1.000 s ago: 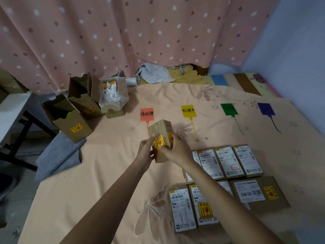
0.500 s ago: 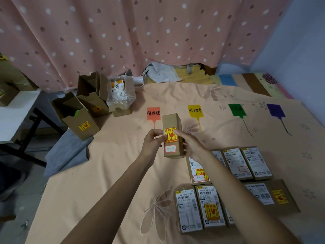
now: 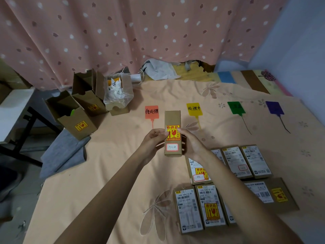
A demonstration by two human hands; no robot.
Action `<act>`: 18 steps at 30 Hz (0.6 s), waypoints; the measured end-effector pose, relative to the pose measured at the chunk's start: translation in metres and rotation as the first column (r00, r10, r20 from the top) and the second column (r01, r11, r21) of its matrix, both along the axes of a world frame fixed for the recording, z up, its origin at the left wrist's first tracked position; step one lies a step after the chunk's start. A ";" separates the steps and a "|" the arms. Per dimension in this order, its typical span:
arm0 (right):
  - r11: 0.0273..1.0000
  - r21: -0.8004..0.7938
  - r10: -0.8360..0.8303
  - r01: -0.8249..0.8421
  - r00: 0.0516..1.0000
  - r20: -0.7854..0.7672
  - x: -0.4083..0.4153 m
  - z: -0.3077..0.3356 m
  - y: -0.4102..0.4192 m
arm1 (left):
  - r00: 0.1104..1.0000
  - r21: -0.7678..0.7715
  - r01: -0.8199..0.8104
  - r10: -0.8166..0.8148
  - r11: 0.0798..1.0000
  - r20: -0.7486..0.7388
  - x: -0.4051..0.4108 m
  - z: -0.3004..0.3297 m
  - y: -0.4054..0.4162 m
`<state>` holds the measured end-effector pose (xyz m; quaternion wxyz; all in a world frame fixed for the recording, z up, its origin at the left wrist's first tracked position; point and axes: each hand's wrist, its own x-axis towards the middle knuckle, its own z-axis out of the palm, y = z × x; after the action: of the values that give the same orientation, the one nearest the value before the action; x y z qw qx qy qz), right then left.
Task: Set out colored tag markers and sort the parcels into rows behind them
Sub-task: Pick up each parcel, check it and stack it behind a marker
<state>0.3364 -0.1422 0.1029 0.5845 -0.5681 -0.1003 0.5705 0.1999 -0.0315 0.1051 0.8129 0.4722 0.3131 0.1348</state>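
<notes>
I hold a tall brown cardboard parcel [image 3: 172, 120] upright above the peach bedspread [image 3: 114, 164], with a yellow-red fragile sticker and a small white label facing me. My left hand [image 3: 153, 143] grips its left edge and my right hand [image 3: 190, 143] grips its right edge. Behind it lie four tag markers in a row: orange [image 3: 151, 112], yellow [image 3: 194, 109], green [image 3: 235, 107] and purple [image 3: 274, 107]. Several flat labelled parcels [image 3: 246, 161] lie grouped at the right, near my right forearm.
Open cardboard boxes [image 3: 77, 118] and a plastic bag of white papers [image 3: 117, 95] stand at the bed's far left corner. A grey cloth [image 3: 63, 155] hangs off the left edge. A pink dotted curtain [image 3: 140, 32] hangs behind, a blue wall at the right.
The parcel was tilted with its top toward me; I have turned it upright so its stickered face shows. Both hands stay on it, now slightly farther out toward the tags.
</notes>
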 end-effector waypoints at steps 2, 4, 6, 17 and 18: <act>1.000 -0.009 -0.009 0.009 1.000 0.005 0.002 -0.002 0.002 | 1.000 -0.047 0.003 -0.004 0.999 -0.019 0.002 -0.002 0.001; 1.000 -0.017 -0.020 0.021 1.000 0.024 0.004 -0.006 0.006 | 0.999 -0.074 -0.004 0.002 0.997 -0.039 0.004 -0.007 0.002; 0.999 -0.039 -0.023 0.026 0.997 0.069 0.005 -0.008 0.010 | 0.997 -0.074 -0.029 0.024 0.997 -0.078 0.008 -0.014 0.003; 0.990 -0.034 -0.131 0.135 0.986 0.100 0.038 -0.046 0.046 | 0.997 0.006 -0.042 0.043 0.999 -0.067 0.048 -0.041 0.026; 0.991 -0.028 -0.130 0.134 0.985 0.111 0.044 -0.048 0.054 | 0.998 0.038 -0.020 0.022 0.999 -0.061 0.054 -0.044 0.031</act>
<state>0.3803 -0.0879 0.0547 0.6046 -0.6141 -0.0843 0.5003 0.2542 -0.0004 0.0613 0.7924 0.4881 0.3402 0.1345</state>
